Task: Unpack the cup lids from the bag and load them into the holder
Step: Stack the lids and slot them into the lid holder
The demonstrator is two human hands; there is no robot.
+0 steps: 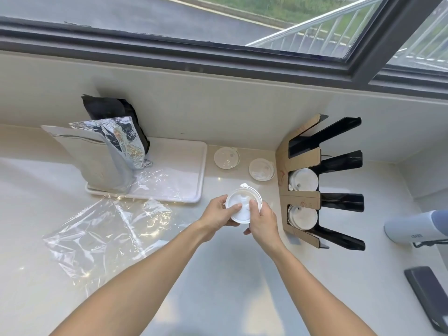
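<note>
Both hands hold one small stack of white lids (243, 206) above the pale surface (218, 275), just to the left of the holder (300, 180). The left hand (218, 214) grips the stack from the left side, with its thumb lying across the top lid, and the right hand (263, 223) grips it from the right, with its thumb also pressed on top; the fingers of both hands are curled around the rim. To do this step well, I think the person should first square the lids so that the rims sit together, then turn the stack on its edge and slide it into a free slot, keeping light pressure on both faces so that no lid slips out. Two slots of the holder already carry lids; the upper slots look free. Two clear lids (261, 169) lie flat on the surface between the tray (189, 170) and the holder and wait for loading. The empty clear bag (106, 234) lies crumpled at the left, partly on the tray. On the tray stand a silver pouch (126, 141) and a black pouch (111, 109) against the wall. At the right edge lie a white device with a cord (412, 229) and a dark phone (429, 297). Behind the surface a large window (218, 25) shows a road and a railing outside.
</note>
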